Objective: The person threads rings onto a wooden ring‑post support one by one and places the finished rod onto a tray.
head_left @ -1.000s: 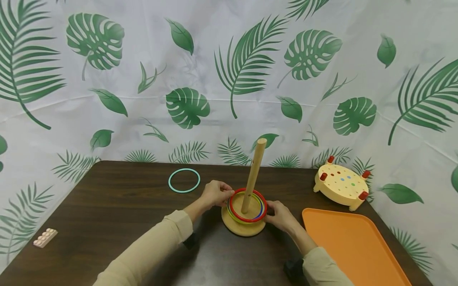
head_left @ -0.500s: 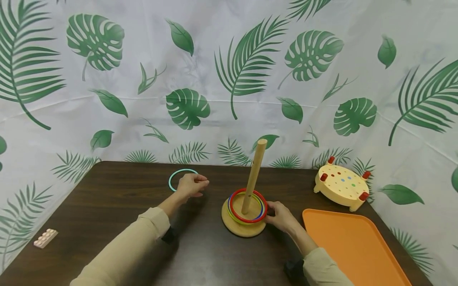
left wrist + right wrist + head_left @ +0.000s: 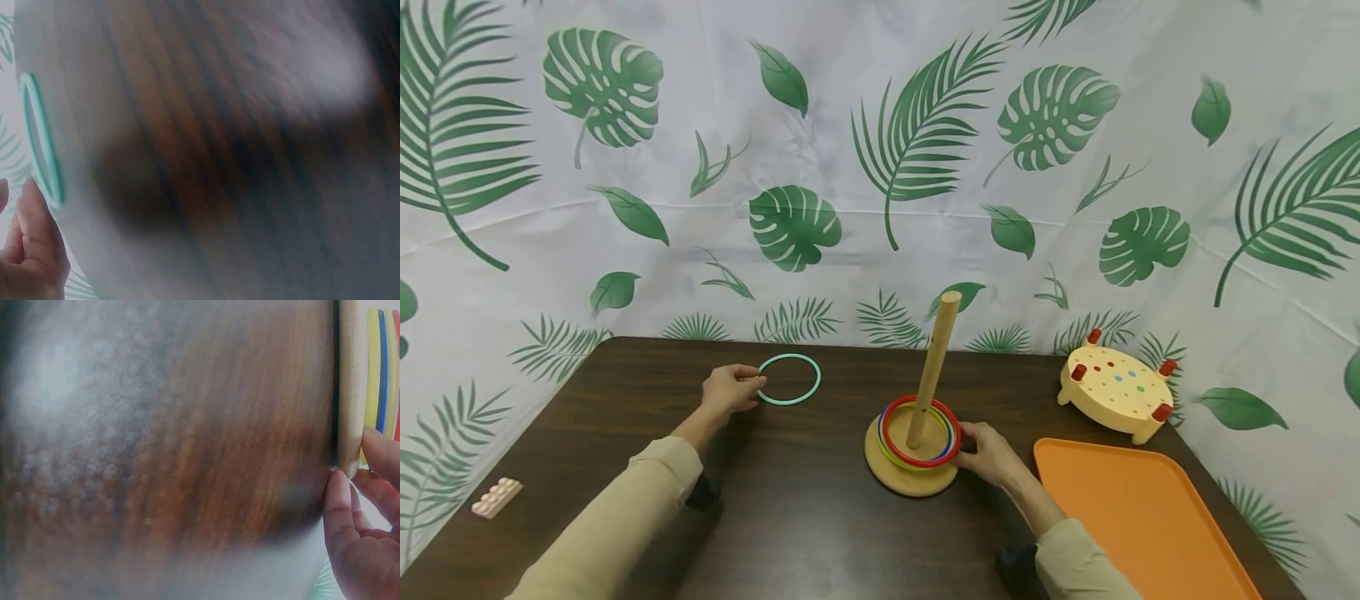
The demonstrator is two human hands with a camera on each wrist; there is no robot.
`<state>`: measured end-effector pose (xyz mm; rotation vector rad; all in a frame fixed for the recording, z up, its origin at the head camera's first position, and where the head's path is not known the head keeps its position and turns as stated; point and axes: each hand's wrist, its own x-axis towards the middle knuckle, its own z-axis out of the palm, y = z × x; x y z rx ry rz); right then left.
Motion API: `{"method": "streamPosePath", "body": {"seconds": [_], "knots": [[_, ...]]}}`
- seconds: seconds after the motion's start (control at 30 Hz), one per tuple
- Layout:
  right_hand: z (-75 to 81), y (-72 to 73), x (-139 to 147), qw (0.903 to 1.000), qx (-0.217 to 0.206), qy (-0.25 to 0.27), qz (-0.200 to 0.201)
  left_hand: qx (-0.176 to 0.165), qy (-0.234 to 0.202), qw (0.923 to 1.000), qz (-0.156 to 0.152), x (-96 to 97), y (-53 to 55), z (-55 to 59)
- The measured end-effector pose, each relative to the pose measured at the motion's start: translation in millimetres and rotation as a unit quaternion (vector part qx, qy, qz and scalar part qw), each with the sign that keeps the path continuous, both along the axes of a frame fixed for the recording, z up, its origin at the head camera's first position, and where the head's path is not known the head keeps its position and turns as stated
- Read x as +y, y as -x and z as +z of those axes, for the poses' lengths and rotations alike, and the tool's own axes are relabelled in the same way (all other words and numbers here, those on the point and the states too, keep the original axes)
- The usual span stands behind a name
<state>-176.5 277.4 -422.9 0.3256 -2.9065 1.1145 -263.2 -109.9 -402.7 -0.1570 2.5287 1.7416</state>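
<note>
A turquoise ring lies flat on the dark table, and my left hand has its fingertips right at the ring's left rim. In the left wrist view the fingers are fairly straight, close beside the ring. A wooden peg stand rises in the middle, its round base on the table. Stacked loosely around the peg are rings, a red one on top with blue and yellow under it. My right hand holds the base's right edge, fingertips near the rings in the right wrist view.
An orange tray lies at the right. Behind it a cream upturned stool-like toy with red-tipped legs leans near the table's back right corner. A small pink studded block sits near the left edge. A leaf-print cloth hangs behind the table.
My left hand has left the stand's rings and moved left, passing over the turquoise ring to its left side. The right hand has stayed at the stand.
</note>
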Motion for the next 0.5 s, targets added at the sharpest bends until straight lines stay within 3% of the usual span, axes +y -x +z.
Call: {"method": "streamPosePath", "body": {"seconds": [0.2, 0.5], "knots": [[0.0, -1.5, -0.2, 0.9999, -0.009, 0.009, 0.006, -0.009, -0.017, 0.9994, 0.03, -12.4, 3.5, -8.1], [-1.7, -0.8, 2.7, 0.9994, -0.01, 0.024, 0.021, -0.021, -0.01, 0.9989, 0.041, -14.8, 9.2, -14.5]]}}
